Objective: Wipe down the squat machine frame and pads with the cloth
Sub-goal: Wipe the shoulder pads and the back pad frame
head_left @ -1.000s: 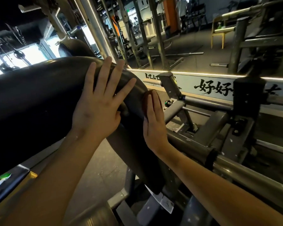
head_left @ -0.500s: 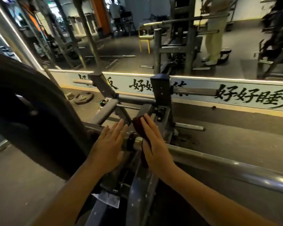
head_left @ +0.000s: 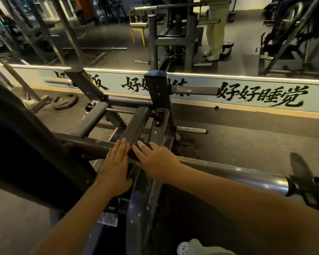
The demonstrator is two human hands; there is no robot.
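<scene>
Cloth, dark red, at frame centre, pressed on the squat machine bar by my right hand, fingers flat, released; left hand rests flat beside it, fingers released.

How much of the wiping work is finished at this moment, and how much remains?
Done, probably: the black pad, where both hands lay a second ago. In hand: the right hand presses the dark red cloth on the horizontal bar, the left hand flat beside it. Left, it seems: the bar's shiny length toward the right and the upright posts behind.
</scene>
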